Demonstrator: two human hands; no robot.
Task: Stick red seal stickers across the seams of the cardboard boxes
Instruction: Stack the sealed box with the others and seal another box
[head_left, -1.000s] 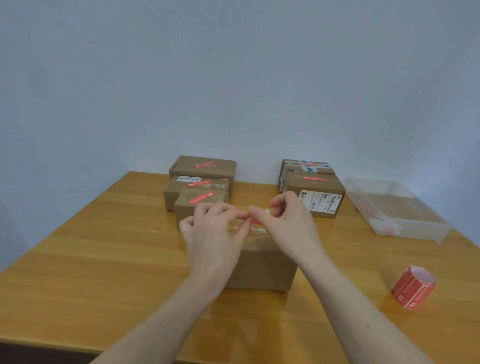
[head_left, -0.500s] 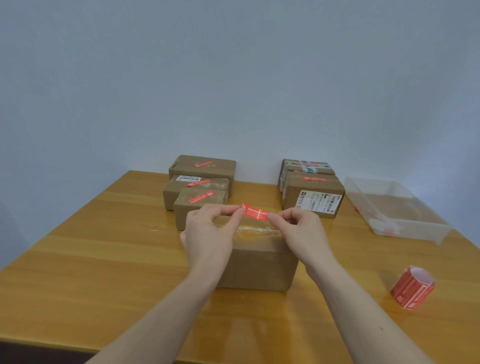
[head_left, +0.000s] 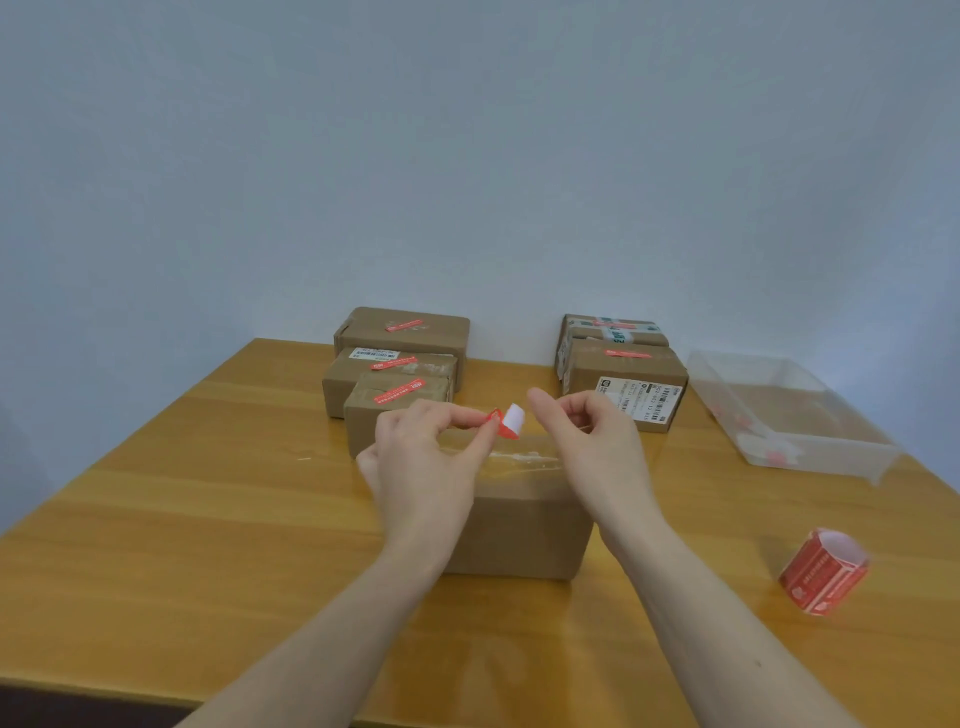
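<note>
The left hand (head_left: 421, 462) pinches a curled red seal sticker (head_left: 506, 422) at one end — just above the taped cardboard box (head_left: 519, 525). The right hand (head_left: 597, 441), fingers curled, holds nothing I can make out. Farther right, a clear bin (head_left: 810, 447) holds red scraps.

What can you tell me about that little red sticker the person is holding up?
The red sticker is a small strip, red on one face and white on the other. It curls over so the white side shows. The left hand pinches its left end, holding it above the taped cardboard box. The right hand is beside it, not visibly touching.
</note>
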